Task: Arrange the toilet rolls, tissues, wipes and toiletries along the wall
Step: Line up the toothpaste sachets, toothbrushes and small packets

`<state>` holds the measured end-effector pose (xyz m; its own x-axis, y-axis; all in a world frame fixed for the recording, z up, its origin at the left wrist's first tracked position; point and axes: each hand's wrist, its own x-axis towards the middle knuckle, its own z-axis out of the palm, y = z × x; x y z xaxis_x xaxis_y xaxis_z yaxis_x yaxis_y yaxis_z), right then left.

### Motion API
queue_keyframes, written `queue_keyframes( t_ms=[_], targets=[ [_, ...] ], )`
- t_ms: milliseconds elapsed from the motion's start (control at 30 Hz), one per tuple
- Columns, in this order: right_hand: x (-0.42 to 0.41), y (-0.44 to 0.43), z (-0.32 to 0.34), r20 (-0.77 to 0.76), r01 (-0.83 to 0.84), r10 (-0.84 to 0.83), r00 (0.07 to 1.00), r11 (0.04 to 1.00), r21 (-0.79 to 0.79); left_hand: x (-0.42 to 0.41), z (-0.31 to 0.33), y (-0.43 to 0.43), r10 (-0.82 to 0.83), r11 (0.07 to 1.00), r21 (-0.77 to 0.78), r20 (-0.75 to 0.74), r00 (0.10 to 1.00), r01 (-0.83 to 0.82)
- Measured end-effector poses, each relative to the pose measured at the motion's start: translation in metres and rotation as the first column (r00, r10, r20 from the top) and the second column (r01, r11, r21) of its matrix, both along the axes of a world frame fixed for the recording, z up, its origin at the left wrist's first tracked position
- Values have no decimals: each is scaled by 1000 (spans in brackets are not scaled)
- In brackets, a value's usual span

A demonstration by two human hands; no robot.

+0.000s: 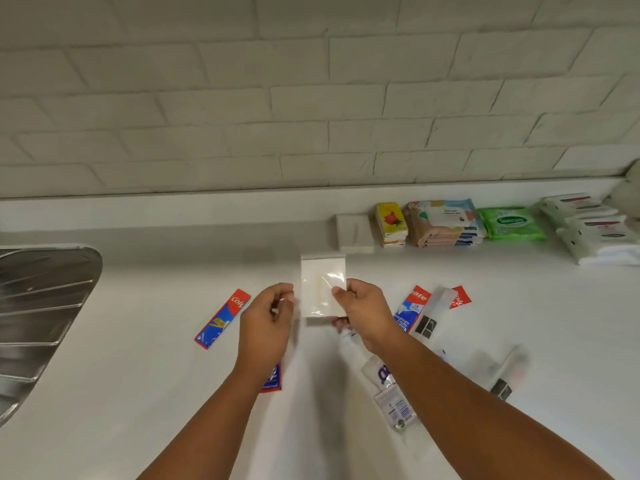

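My right hand (362, 311) grips a white tissue pack (320, 289) by its right edge, above the white counter (138, 393). My left hand (268, 318) hovers just left of the pack with curled fingers, holding nothing that I can see. Against the wall stand a white pack (355, 233), a yellow tissue pack (391, 223), a stack of pastel wipes (445, 223), green wipes (510, 223) and white wipe packs (595, 230). Toothpaste boxes lie loose: one (221, 320) left of my hands, one (410, 308) to the right, one (272, 377) under my left forearm.
A steel sink drainer (38, 313) fills the left edge. Clear sachets and small bottles (391, 396) lie under my right forearm, with more clear packets (502, 372) further right. A white brick wall (311, 98) rises behind the counter's low ledge.
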<state>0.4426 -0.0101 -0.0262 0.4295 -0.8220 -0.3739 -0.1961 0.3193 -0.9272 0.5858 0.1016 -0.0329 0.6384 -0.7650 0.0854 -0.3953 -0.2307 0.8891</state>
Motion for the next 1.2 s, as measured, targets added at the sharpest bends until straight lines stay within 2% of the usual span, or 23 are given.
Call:
queue_keyframes(
  t_ms=[33, 133, 267, 367, 433, 600, 700, 833, 1033, 1200],
  targets=[
    [-6, -9, -1, -10, -4, 4, 1000, 1000, 4, -4, 2, -9, -5, 999, 38, -108, 994, 9],
    [-20, -35, -3, -22, -5, 4, 1000, 1000, -20, -19, 7, -40, -98, 982, 129, -266, 959, 136],
    [-30, -66, 0, -72, 15, -21, 997, 996, -85, -38, 5, -84, -35, 984, 152, -338, 941, 91],
    [-31, -97, -4, -116, 54, -75, 990, 982, -181, -36, 0, -124, 26, 987, 159, -305, 952, 24],
    [-30, -117, -10, -190, 20, -69, 979, 969, -248, -29, -5, -151, 46, 983, 185, -270, 962, 5],
    [-34, -137, -12, -482, -264, 87, 872, 912, -314, -11, -13, -198, 96, 965, 262, -259, 961, -26],
    [-28, -144, -17, -472, -292, 142, 870, 920, -261, -7, -19, -215, 90, 952, 306, -238, 967, -14],
    [-22, -148, -24, -414, -269, 191, 890, 953, -139, -9, -24, -224, 58, 930, 368, -109, 992, -14],
    [-16, -149, -29, -392, -247, 172, 904, 958, -148, -12, -29, -226, 31, 910, 411, 75, 997, -59],
    [-15, -150, -28, -349, -234, 171, 921, 961, -145, -12, -37, -226, 30, 923, 379, 101, 994, -66]
  ],
)
